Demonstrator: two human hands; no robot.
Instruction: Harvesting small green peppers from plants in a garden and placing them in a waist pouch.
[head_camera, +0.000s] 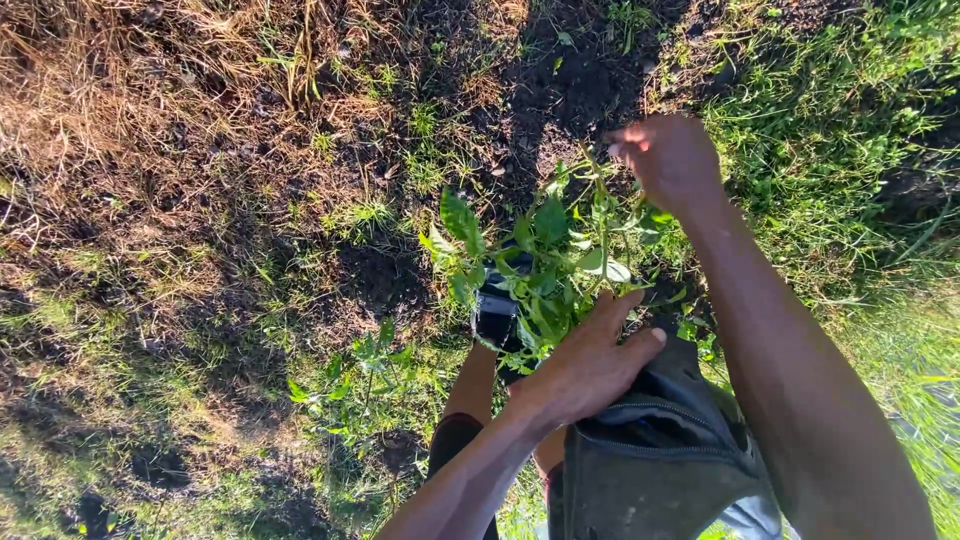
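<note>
My left hand (590, 360) grips a bunch of green leafy seedlings (540, 260) at their lower stems, just above a dark grey waist pouch (650, 450). My right hand (668, 160) reaches out ahead of the bunch with its fingers pinched on a thin stem at the top of the seedlings. Dark bare soil (570, 90) lies just beyond that hand. Below the leaves shows my leg and a dark shoe (495, 315).
Dry brown grass (120, 90) covers the upper left. Patchy soil and short grass (200, 330) fill the left. A small leafy plant (365, 375) stands in the ground left of my leg. Thick green grass (850, 150) grows at the right.
</note>
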